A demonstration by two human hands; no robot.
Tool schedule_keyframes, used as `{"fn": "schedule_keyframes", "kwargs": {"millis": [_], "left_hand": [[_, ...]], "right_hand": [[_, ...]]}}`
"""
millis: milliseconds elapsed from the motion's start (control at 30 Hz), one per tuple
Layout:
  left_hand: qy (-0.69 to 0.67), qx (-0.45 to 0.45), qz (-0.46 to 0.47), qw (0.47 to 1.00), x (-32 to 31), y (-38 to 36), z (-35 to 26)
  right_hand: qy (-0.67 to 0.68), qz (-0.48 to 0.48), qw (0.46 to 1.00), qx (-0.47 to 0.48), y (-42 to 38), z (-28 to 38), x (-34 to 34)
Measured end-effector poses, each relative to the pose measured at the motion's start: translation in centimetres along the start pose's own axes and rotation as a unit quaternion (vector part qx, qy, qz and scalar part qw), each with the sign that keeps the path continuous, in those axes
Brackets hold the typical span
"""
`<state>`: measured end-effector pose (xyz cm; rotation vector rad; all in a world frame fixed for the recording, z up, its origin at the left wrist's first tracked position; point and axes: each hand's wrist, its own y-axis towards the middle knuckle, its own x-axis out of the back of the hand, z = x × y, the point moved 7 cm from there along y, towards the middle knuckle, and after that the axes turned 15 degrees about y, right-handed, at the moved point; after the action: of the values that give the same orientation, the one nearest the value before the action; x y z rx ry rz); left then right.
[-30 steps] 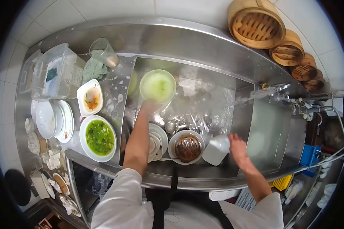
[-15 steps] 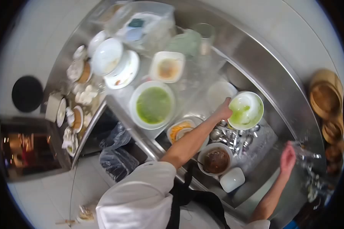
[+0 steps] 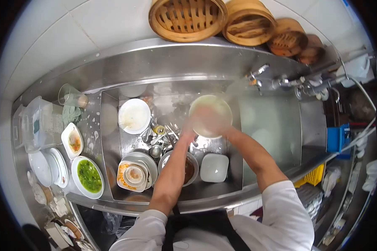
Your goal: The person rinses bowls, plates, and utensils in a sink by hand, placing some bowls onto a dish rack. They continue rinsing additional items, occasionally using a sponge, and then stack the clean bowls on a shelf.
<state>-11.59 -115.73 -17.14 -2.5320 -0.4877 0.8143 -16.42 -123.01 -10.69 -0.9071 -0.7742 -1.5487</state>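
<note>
Over the left sink basin (image 3: 235, 167), a round white bowl (image 3: 222, 108) is tilted toward me. At its left rim my left hand (image 3: 188, 134) grips it, partly blurred. My right hand (image 3: 213, 120) is inside or across the bowl, smeared by motion, so its fingers do not show. Beneath them lies a heap of spoons and other metal cutlery (image 3: 156, 149). A bowl of brown liquid (image 3: 192, 168) sits below my left forearm, which hides part of it. Next to it is an upturned white square dish (image 3: 214, 168).
A tap (image 3: 255, 79) stands at the back, a pale blur beside it. Cloudy water (image 3: 272, 138) fills the right basin. Stacked dishes (image 3: 134, 175) and a white bowl (image 3: 134, 116) occupy the left basin. A bowl of green soup (image 3: 89, 177) rests on the counter; bamboo steamers (image 3: 188, 19) line the back.
The view has swung right. My left hand has carried the bowl from the basin's left part toward the tap, and my right hand has come from the right to the bowl.
</note>
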Motion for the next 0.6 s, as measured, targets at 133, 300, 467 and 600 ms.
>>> {"fn": "schedule_keyframes", "kwargs": {"millis": [133,300,467,600], "left_hand": [[0.042,0.005,-0.143,0.989,-0.3,-1.6,-2.5],[-0.019,-0.009,-0.178,0.984,-0.2,-0.5,1.4],[-0.145,0.025,-0.108,0.983,0.2,-1.1,2.7],[-0.042,0.032,-0.134,0.99,-0.1,-1.6,0.5]], "right_hand": [[0.198,-0.084,0.949,-0.23,-2.7,-6.2,-3.4],[0.603,-0.247,0.651,-0.39,-0.4,-4.0,-5.4],[0.469,-0.272,0.8,-0.256,1.3,-4.3,-5.0],[0.375,-0.219,0.859,-0.271,1.7,-5.2,-6.0]]}}
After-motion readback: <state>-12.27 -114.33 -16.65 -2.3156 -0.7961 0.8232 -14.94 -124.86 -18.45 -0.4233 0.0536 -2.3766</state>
